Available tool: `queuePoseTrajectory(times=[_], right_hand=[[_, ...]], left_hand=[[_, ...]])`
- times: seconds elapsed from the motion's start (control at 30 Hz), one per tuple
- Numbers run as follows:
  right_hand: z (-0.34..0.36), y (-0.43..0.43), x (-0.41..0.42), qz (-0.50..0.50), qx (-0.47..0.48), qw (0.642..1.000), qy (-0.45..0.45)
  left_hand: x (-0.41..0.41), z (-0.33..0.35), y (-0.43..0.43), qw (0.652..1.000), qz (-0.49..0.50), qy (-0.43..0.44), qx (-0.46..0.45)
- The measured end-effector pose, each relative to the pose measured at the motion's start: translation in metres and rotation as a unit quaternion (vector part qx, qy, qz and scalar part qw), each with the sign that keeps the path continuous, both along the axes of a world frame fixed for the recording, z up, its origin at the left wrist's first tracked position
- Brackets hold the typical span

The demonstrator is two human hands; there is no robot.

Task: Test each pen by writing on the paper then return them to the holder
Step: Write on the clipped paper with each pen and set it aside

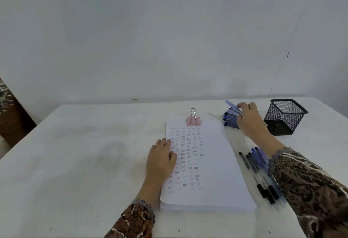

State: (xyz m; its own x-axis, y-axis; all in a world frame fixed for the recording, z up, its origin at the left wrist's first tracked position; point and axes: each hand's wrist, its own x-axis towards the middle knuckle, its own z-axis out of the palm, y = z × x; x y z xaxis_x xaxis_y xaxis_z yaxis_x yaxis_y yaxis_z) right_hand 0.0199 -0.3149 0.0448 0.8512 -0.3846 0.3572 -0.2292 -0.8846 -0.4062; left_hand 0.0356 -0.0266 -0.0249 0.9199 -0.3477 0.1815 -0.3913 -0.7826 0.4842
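The paper [212, 162] is held at its top by one pink binder clip [193, 120], and the left half of it is already filled with small written words in about six columns, while the right half is blank. From this it is judged that many tests are done. No pen is seen standing in the black mesh holder [285, 117], so the returning step is judged as not yet begun, or hardly.

The left grip [161, 160] is laid flat with straight fingers on the left edge of the paper, and nothing is held in it. The right grip [248, 119] is stretched to the far pile of pens [230, 119], just beside the holder, and one blue pen [232, 105] appears to be pinched in its fingers and raised above the pile; this part is blurred.

One holder, one clip and one stack of paper are counted on the desk [84, 153]. In the far pile about five blue pens are seen, more may be hidden by the hand. In the near group of pens [252, 162], right of the paper, about seven black and blue ones are counted, partly covered by the sleeve [310, 190].
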Motion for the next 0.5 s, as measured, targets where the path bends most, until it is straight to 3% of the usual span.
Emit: queuePoseTrajectory(times=[0.1, 0.23, 0.5], right_hand=[[0.009, 0.027, -0.009, 0.112, 0.091, 0.989, -0.02], [-0.01, 0.075, -0.025, 0.203, 0.073, 0.975, 0.046], [-0.043, 0.122, -0.043, 0.262, -0.096, 0.955, 0.105]], left_hand=[[0.0, 0.0, 0.0, 1.0, -0.001, -0.008, 0.003], [0.0, 0.001, 0.0, 1.0, -0.001, -0.008, 0.001], [0.003, -0.002, 0.001, 1.0, -0.003, -0.016, 0.01]])
